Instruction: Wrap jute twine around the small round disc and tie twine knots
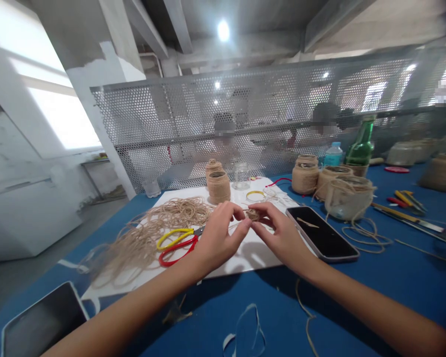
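Note:
Over the white board, my two hands meet at a small bundle of coiled twine. My right hand pinches it between thumb and fingertips. My left hand is closed at its other side, thumb tip against it, with a thin strand running by the fingers. The fingers hide part of the bundle. Beside my left hand lie scissors with one yellow and one red handle, their blades partly hidden by the hand. A loose heap of twine spreads to the left.
Behind my hands stand a twine-wrapped jar and a clear jar. A phone lies at right, near several wrapped jars and a green bottle. Another dark-screened device lies front left. A perforated metal screen stands behind.

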The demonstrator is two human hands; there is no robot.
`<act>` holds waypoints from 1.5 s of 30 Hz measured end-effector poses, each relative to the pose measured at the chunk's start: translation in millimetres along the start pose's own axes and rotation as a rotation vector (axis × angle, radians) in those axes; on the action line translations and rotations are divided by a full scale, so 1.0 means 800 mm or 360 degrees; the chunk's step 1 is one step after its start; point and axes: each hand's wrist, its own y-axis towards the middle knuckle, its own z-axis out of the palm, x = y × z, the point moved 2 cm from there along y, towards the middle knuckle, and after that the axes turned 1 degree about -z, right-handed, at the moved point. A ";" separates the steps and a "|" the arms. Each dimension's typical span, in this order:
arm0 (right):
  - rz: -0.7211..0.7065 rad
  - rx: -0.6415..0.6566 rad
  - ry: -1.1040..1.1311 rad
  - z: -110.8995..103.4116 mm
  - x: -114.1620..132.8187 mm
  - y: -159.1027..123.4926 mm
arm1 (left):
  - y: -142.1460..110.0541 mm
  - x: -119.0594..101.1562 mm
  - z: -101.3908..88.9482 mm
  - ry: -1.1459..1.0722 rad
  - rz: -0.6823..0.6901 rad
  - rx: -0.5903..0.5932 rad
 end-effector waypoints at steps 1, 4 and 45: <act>-0.0044 -0.0001 -0.0071 -0.001 0.000 0.000 | 0.000 0.000 0.001 0.0036 -0.0023 0.0015; -0.0131 0.0018 -0.0181 -0.002 -0.003 0.000 | 0.000 0.002 0.001 0.0103 -0.0071 0.0029; 0.0285 -0.0438 0.0710 -0.017 -0.022 0.015 | 0.000 -0.004 -0.003 0.0132 -0.0003 0.0364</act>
